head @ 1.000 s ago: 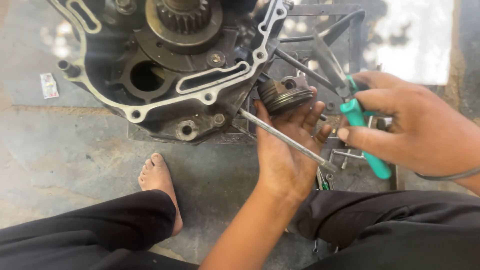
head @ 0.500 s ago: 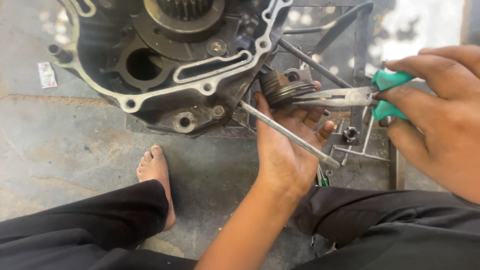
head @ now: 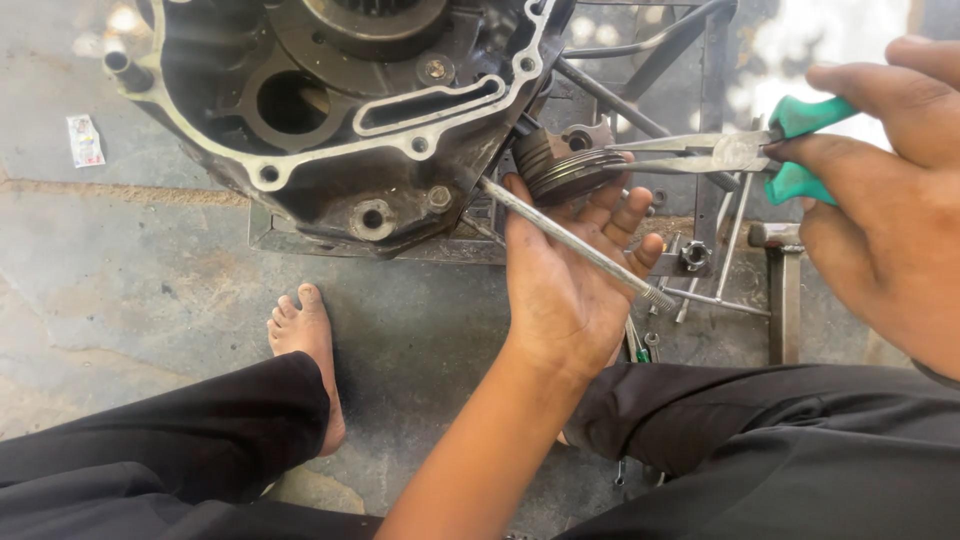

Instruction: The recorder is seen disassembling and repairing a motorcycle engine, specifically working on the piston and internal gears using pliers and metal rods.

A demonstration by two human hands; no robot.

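Soft daylight; overexposed glare on the floor [head: 800,50] top right; right hand [head: 890,190] slightly blurred.

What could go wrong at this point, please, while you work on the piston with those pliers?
The pliers reach the piston with only their thin tips, so they might slip towards the fingers of the left hand cupped under it. The right hand holds the green handles far back, which may give less control. A long stud crosses the left palm, and a bare foot rests below the engine case; anything dropped could strike it.
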